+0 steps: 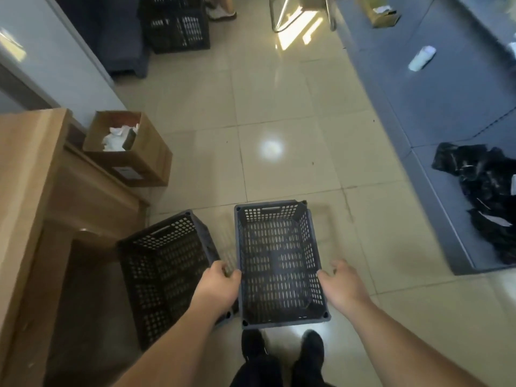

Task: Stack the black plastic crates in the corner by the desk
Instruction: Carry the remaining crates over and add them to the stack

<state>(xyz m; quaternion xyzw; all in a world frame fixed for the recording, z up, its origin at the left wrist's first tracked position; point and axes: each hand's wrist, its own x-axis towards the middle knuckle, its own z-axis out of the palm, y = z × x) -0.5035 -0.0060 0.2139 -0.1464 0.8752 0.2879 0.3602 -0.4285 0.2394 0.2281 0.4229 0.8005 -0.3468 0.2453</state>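
An empty black perforated crate (279, 263) is in front of my feet, open side up. My left hand (216, 286) grips its left long rim and my right hand (342, 283) grips its right long rim. A second black crate (164, 272) stands to its left on the floor, tight against the wooden desk (30, 191), also empty. Further black crates (176, 23) are stacked at the far end of the room beside a dark cabinet.
An open cardboard box (131, 152) with crumpled paper sits beside the desk. A raised grey platform (435, 113) runs along the right, holding a black bag heap (485, 191), a white bottle (421, 58) and a small carton (377, 11). Chair legs (282, 18) and someone's shoe (222, 12) are far ahead.
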